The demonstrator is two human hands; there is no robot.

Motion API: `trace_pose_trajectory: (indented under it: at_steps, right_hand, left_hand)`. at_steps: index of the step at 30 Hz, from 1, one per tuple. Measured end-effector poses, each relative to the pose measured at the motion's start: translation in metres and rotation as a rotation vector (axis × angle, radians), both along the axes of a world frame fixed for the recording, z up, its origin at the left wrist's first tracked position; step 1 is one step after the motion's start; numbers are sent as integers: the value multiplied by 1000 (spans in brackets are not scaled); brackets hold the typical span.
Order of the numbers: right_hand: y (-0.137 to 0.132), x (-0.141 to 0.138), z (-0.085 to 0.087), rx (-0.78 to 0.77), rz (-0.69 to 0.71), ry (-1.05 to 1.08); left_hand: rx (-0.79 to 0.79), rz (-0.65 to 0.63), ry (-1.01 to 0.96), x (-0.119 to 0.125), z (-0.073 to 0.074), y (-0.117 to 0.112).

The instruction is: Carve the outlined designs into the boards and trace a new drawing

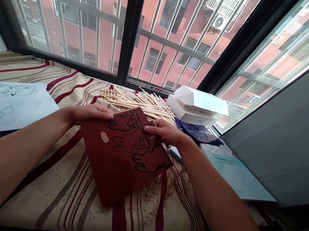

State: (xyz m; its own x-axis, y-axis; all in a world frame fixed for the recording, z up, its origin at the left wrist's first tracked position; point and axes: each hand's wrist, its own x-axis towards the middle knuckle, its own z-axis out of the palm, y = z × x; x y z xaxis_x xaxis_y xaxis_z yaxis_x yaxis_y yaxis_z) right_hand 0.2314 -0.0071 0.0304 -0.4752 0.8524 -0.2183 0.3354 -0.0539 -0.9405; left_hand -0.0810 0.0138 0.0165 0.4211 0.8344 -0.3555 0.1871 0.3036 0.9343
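Observation:
A dark red board (pixel 121 157) with black outlines of a cartoon-like figure lies tilted on the striped cloth (pixel 42 195), and a pale oval patch marks its left part. My left hand (pixel 91 114) holds the board's upper left edge. My right hand (pixel 163 131) grips its upper right edge, with the thumb on the red face. A heap of thin wooden sticks (pixel 135 103) lies just beyond the board, close to both hands.
A sheet with line drawings (pixel 3 107) lies to the left. Beyond the sticks stands a white box (pixel 197 106) with its lid raised. Dark blue paper (pixel 198 132) and a pale teal booklet (pixel 233 173) lie to the right. Small crumbs dot the cloth. A barred window (pixel 129 29) closes the far side.

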Motion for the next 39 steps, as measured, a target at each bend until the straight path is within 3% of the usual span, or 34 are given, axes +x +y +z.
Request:
trace_pose_trajectory:
  at_steps: [4, 8, 15, 22, 27, 32, 39]
  right_hand:
    - [-2, -4, -9, -2, -154, 136]
    - [-1, 6, -10, -33, -272, 172]
    - [-2, 20, -8, -212, -101, 48]
    - [8, 20, -17, -5, -302, 80]
    - [8, 26, -18, -17, -231, -54]
    - [5, 33, -12, -24, -155, -194]
    - [-3, 34, -2, 116, 5, -428]
  left_hand:
    - [17, 167, -164, -7, -2, 12]
    - [10, 269, -352, 2, -1, 16]
    - [117, 395, -268, 29, -13, 13]
    - [118, 360, -198, 43, -11, 1]
    - [84, 379, -149, 56, -14, -4]
    - [100, 358, -109, 52, -18, 3]
    - [233, 178, 41, 47, -19, 3]
